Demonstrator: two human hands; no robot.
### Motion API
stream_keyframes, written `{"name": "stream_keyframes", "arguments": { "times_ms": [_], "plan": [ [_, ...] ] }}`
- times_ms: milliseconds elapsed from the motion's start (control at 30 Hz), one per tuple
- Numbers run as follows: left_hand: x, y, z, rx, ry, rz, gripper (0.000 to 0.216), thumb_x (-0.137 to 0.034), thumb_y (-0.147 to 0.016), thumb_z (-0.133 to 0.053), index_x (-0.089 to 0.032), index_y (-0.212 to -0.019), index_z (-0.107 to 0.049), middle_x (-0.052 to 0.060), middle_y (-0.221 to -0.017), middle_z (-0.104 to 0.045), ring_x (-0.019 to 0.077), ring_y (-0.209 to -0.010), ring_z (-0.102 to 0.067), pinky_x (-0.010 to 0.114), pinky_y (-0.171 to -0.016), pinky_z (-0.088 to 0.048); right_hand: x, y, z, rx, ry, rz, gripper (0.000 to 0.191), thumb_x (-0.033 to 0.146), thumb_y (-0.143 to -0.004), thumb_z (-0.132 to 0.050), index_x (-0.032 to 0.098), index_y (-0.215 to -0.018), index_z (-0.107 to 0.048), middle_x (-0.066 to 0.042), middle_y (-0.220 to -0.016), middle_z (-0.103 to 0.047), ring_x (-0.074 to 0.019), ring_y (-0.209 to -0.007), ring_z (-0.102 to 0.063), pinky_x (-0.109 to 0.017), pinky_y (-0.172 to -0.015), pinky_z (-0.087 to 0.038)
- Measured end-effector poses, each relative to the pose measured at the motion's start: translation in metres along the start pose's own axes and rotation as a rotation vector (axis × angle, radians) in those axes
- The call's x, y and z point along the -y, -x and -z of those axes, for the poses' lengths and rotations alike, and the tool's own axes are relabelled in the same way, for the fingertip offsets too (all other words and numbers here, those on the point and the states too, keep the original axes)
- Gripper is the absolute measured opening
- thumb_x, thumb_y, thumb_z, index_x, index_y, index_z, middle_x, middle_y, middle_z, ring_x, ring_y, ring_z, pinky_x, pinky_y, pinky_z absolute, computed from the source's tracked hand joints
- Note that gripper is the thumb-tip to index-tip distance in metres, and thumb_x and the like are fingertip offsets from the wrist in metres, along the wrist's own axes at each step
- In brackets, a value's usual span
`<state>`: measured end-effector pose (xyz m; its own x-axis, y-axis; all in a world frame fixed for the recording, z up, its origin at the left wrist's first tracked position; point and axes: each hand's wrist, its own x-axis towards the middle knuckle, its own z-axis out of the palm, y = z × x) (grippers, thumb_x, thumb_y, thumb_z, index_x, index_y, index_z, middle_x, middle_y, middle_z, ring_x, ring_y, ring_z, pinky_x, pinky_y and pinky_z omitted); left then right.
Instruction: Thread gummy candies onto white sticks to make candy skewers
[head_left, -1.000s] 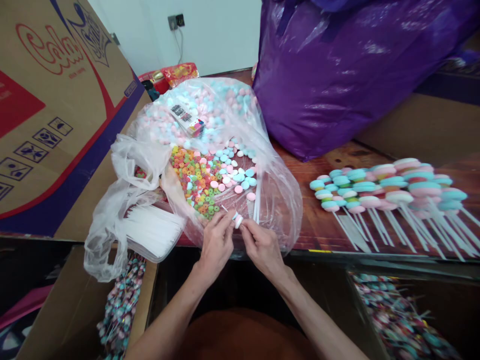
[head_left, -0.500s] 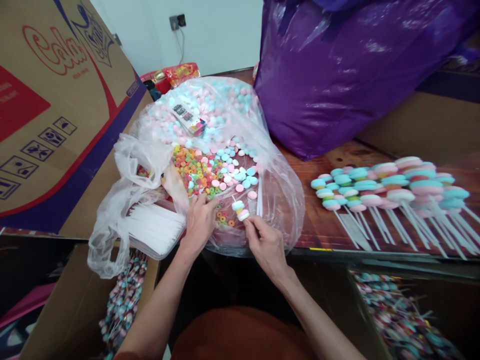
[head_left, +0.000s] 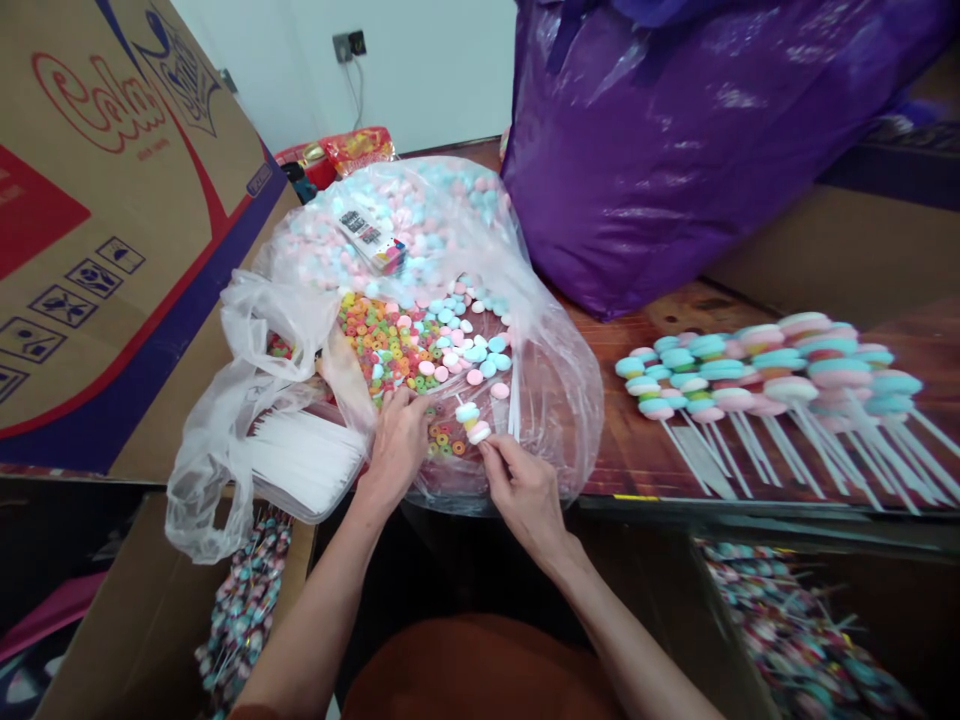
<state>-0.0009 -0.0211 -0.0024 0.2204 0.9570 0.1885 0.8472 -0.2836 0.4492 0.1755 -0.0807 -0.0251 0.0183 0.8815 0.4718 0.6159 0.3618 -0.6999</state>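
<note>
Head view: right hand [head_left: 525,492], lower centre of frame — grip pinching a candy skewer [head_left: 472,425] near its lower end, skewer tilted; left hand [head_left: 396,440] near it, fingertips at ring candies [head_left: 382,340], cannot tell if grip is closed — similar skewers [head_left: 727,370] on desk [head_left: 634,450], mid-right

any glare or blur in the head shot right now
In the head view, white glare marks the purple bag; also in the head view, the pile of sweets at lower right looks smeared, while the ring sweets by the left hand show more clearly.
</note>
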Motion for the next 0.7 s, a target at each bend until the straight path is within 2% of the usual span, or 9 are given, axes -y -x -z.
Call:
{"name": "stream_keyframes", "arguments": {
  "times_ms": [233, 333, 433, 533, 600, 700],
  "plan": [
    [0.000, 0.002, 0.003, 0.003, -0.032, 0.018, 0.012, -0.010, -0.087, -0.054, -0.019, -0.089, -0.063, 0.007, -0.094, -0.058, 0.0240, -0.098, -0.054, 0.039, -0.089, -0.046, 0.001, 0.000, 0.000, 0.005, -0.001, -0.004, 0.019, 0.021, -0.098, -0.049, 0.019, -0.088, -0.064, 0.000, -0.066, -0.067, -0.0131, -0.054, -0.060, -0.023, -0.058, -0.043],
    [-0.004, 0.001, 0.004, -0.008, -0.039, 0.003, 0.013, -0.010, -0.089, -0.051, -0.020, -0.085, -0.059, 0.006, -0.091, -0.060, 0.0240, -0.096, -0.054, 0.038, -0.089, -0.045, 0.001, 0.000, 0.000, 0.004, 0.001, -0.001, 0.019, 0.021, -0.098, -0.049, 0.018, -0.087, -0.064, -0.001, -0.066, -0.066, -0.0135, -0.055, -0.061, -0.023, -0.059, -0.043],
    [-0.006, -0.002, 0.002, -0.053, 0.053, 0.027, 0.013, -0.010, -0.088, -0.051, -0.020, -0.087, -0.059, 0.006, -0.090, -0.062, 0.0226, -0.093, -0.056, 0.036, -0.087, -0.045, 0.001, 0.000, 0.000, 0.012, 0.008, 0.005, 0.019, 0.020, -0.098, -0.049, 0.018, -0.087, -0.064, -0.001, -0.066, -0.066, -0.0135, -0.055, -0.061, -0.023, -0.059, -0.043],
    [-0.006, -0.008, 0.000, -0.085, 0.163, 0.070, 0.016, -0.009, -0.086, -0.053, -0.019, -0.097, -0.061, 0.005, -0.094, -0.065, 0.0203, -0.092, -0.059, 0.032, -0.084, -0.046, 0.000, 0.000, -0.001, 0.011, 0.016, 0.010, 0.018, 0.020, -0.098, -0.049, 0.018, -0.088, -0.064, -0.001, -0.067, -0.067, -0.0130, -0.055, -0.061, -0.023, -0.058, -0.042],
    [-0.005, -0.014, -0.001, -0.046, 0.153, 0.068, 0.022, -0.009, -0.087, -0.052, -0.019, -0.102, -0.063, 0.005, -0.097, -0.066, 0.0199, -0.093, -0.061, 0.032, -0.084, -0.046, 0.000, 0.000, -0.001, 0.006, 0.020, 0.016, 0.018, 0.019, -0.098, -0.049, 0.017, -0.088, -0.064, -0.001, -0.067, -0.068, -0.0128, -0.055, -0.061, -0.023, -0.057, -0.042],
    [-0.004, -0.022, 0.000, 0.080, 0.057, 0.068, 0.022, -0.013, -0.089, -0.052, -0.020, -0.099, -0.070, 0.006, -0.095, -0.065, 0.0202, -0.089, -0.061, 0.031, -0.082, -0.047, 0.000, 0.000, -0.002, -0.003, 0.021, 0.028, 0.018, 0.019, -0.098, -0.050, 0.017, -0.089, -0.064, -0.001, -0.068, -0.068, -0.0126, -0.055, -0.062, -0.023, -0.057, -0.041]
  ]
}}
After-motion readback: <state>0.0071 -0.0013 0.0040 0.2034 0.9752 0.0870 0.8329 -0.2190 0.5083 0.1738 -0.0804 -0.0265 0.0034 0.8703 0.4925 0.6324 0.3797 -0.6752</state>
